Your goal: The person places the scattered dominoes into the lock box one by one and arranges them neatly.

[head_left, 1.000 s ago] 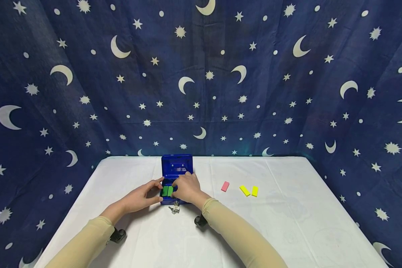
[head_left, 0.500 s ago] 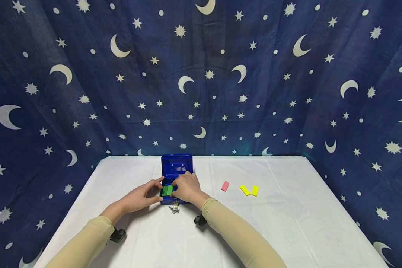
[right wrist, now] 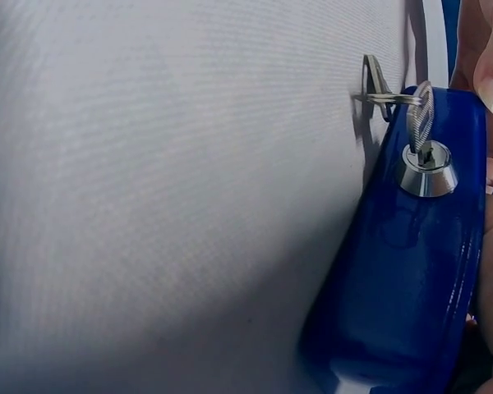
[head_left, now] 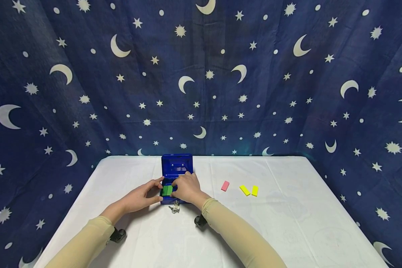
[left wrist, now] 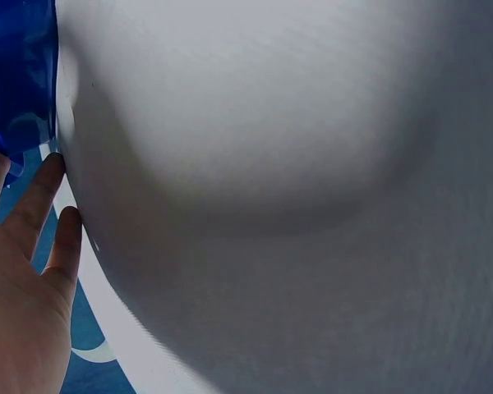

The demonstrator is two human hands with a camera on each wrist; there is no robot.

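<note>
Sleeved arms (head_left: 241,232) forward, left hand (head_left: 139,198) loosely spread with thumb (head_left: 155,200) apart from fingers (head_left: 153,183), right hand (head_left: 187,187) palm-down and curled.

You face a dark-blue fabric backdrop (head_left: 271,96) printed with white moons and stars. Right of centre on your white cloth-covered table (head_left: 308,230), a flat pink rectangular block (head_left: 225,186) lies near two bright-yellow rectangular blocks (head_left: 245,190).

The blue rectangular box (right wrist: 390,283) has a smooth, glossy, metal-like finish; its round silver lock (right wrist: 427,179) is shiny metal. The white desk cloth (head_left: 308,227) is matt, finely ribbed fabric.
</note>
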